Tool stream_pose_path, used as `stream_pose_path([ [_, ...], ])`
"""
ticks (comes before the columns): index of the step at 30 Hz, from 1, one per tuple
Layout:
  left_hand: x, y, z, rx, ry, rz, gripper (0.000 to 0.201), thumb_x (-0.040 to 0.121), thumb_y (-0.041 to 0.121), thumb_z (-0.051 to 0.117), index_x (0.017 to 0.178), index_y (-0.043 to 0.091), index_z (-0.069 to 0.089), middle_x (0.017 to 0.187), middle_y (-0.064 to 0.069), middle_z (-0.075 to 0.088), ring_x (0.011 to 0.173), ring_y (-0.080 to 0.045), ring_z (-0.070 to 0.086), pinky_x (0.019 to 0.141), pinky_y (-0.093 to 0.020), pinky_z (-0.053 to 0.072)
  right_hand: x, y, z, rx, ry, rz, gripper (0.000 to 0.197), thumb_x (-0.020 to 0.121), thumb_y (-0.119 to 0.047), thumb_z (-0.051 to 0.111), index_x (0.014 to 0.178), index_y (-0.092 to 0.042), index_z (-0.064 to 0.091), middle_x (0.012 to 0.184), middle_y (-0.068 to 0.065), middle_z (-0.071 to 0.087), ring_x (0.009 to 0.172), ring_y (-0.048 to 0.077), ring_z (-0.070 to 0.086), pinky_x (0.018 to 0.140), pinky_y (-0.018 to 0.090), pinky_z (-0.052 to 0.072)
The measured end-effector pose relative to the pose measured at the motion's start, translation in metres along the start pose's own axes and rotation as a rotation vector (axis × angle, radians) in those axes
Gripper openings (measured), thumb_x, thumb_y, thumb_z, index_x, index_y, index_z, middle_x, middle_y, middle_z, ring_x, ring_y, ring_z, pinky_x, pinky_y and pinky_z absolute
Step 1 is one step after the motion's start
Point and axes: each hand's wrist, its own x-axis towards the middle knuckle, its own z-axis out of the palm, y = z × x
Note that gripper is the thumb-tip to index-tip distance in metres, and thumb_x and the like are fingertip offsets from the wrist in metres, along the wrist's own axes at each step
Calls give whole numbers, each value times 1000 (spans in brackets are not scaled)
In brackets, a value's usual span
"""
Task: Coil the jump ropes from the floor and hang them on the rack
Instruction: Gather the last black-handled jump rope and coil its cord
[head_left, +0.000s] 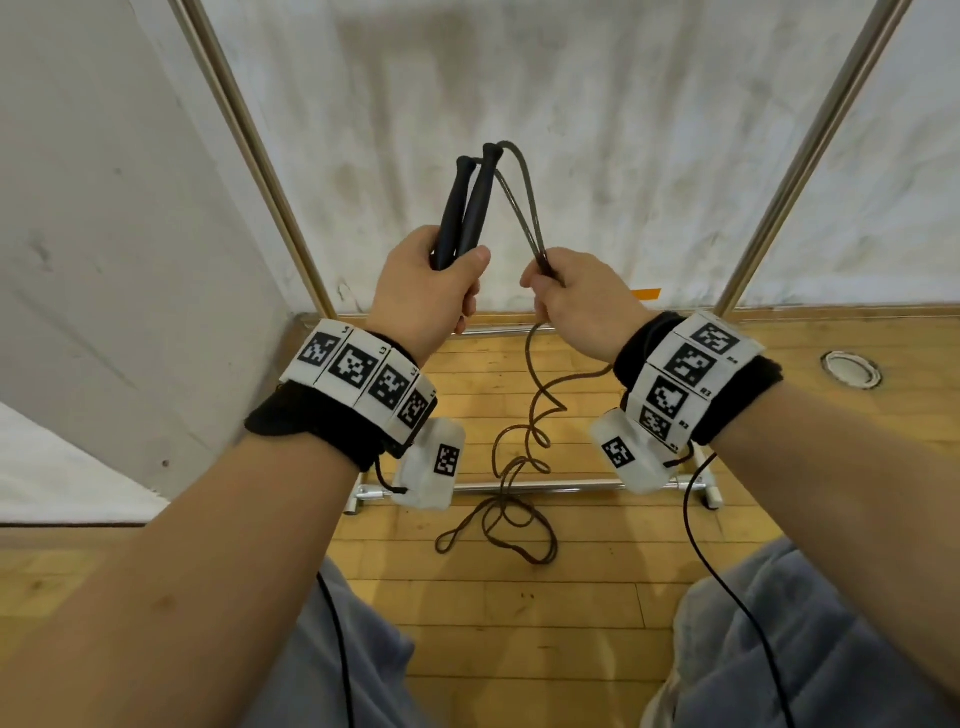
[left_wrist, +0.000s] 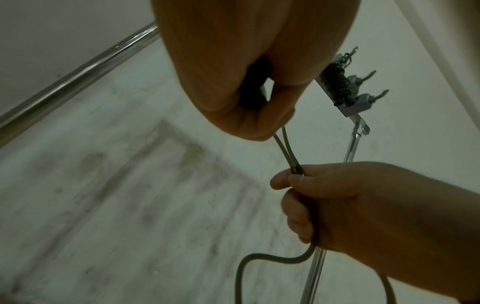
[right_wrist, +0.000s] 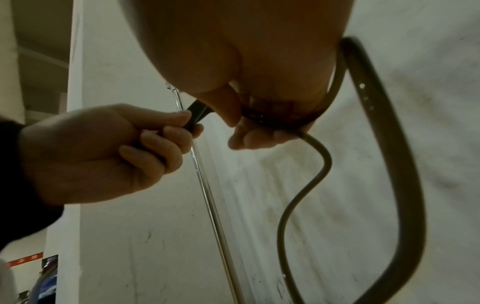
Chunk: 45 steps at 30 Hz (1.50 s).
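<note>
The left hand grips both handles side by side, tips up, while the right hand pinches the two strands of rope just below them. The rest of the rope trails down in loose kinks to a tangle on the floor, in front of the rack. To coil well, the right fingers should let the strands slide through evenly — drawing equal loops up to the left hand and shaking out kinks before each wrap.

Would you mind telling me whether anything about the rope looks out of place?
Only the rope's slack: it trails from the right hand in loose, twisty loops on the floor, uncoiled. The left hand grips both handles.
</note>
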Motion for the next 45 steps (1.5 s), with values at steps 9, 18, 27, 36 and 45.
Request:
stream_pose_path([
  [9, -4, -7, -20, 379, -555, -14, 5, 94, 17, 58, 91, 16, 62, 62, 6, 60, 56, -9, 61, 50, -22, 50, -4, 2, -13, 702, 47, 182, 58, 93, -61, 31, 92, -13, 63, 58, 2, 52, 56, 18, 52, 67, 33, 49],
  [18, -10, -16, -10, 673, -380, 219, 11, 94, 29, 56, 102, 23, 59, 75, 6, 62, 68, -11, 61, 59, -25, 48, -3, 0, -7, 293, 175, 154, 47, 95, -52, 37, 76, -12, 53, 57, -3, 39, 51, 14, 39, 60, 32, 40],
  [27, -10, -19, -2, 841, -267, 228, 21, 92, 33, 59, 107, 18, 58, 74, 5, 56, 63, -12, 53, 52, -24, 38, 1, 5, -6, 140, 278, 118, 49, 97, -48, 36, 59, -17, 40, 54, -5, 35, 46, 10, 35, 43, 11, 31],
  [36, -22, -15, 7, 714, -443, 181, 11, 97, 35, 51, 93, 25, 48, 68, 10, 51, 56, -5, 50, 46, -12, 34, 4, 10, -23, 94, 307, 95, 53, 94, -49, 44, 56, -11, 48, 44, -8, 30, 35, 5, 32, 41, 10, 30],
  [45, -17, -7, -5, 568, -523, -125, 12, 98, 22, 49, 96, 18, 60, 80, 2, 66, 74, -13, 66, 65, -30, 58, 3, 9, -6, -176, 174, 12, 56, 97, -40, 42, 50, -14, 28, 48, -1, 25, 45, 17, 26, 51, 30, 28],
])
